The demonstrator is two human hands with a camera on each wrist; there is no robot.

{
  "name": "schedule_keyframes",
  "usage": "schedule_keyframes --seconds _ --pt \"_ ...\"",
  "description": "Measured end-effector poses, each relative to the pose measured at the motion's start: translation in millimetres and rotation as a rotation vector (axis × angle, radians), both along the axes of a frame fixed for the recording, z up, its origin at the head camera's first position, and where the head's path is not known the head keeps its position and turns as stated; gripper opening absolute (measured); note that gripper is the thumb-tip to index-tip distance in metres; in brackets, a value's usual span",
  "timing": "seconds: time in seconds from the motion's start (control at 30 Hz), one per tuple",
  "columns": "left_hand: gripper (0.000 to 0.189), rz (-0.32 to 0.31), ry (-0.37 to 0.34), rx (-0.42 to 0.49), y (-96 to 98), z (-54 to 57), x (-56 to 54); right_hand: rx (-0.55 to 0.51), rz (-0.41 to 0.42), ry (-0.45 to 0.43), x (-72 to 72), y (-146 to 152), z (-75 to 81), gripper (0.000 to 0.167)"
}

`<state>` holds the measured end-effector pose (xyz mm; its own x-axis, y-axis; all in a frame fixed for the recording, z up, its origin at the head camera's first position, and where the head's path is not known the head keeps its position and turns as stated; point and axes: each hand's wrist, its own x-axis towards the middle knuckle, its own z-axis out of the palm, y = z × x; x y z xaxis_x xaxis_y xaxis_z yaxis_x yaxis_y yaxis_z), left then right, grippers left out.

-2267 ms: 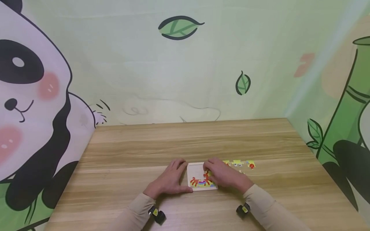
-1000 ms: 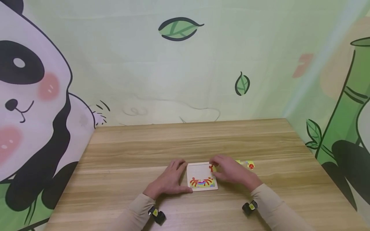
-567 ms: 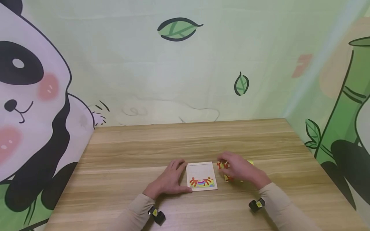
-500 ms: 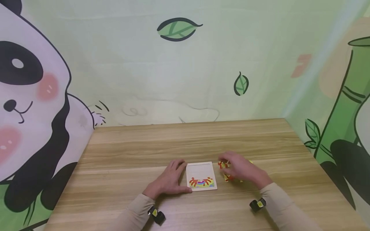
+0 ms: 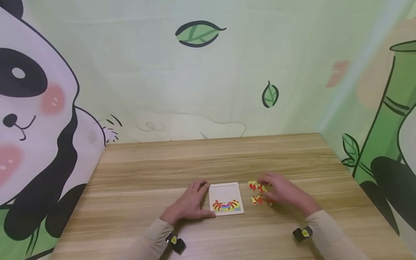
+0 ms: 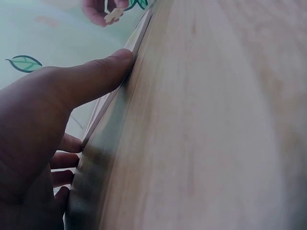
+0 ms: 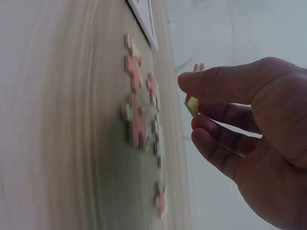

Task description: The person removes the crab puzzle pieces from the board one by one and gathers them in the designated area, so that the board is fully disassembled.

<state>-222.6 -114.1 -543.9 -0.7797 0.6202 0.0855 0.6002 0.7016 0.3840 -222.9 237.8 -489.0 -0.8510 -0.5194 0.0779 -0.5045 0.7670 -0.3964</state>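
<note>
Over the loose pieces on the tabletop, the right hand pinches a puzzle piece between thumb and fingers; its long axis is hard to tell. Leftward from it lies the puzzle frame, bare in its far part. Nearer that frame, the left hand rests spread against its left edge.

No readable text, labels, brands, numbers or signs in view
</note>
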Motion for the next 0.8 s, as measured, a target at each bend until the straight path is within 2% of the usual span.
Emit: schedule_keyframes --seconds 0.23,0.4,0.57,0.8 --pt "0.105 0.002 0.005 0.002 -1.0 -0.1 0.5 0.039 0.026 0.033 5.1 20 -4.5 0.03" --pt "0.105 -0.002 0.007 0.003 -1.5 -1.4 0.6 0.059 0.053 0.058 9.8 32 -7.9 0.033" --pt "0.105 -0.004 0.006 0.01 -1.3 -1.7 0.8 0.076 0.047 0.071 11.6 39 -10.4 0.036" --pt "0.105 -0.002 0.005 0.002 -1.2 -1.3 0.4 0.044 0.048 0.098 15.6 46 -16.6 0.025"
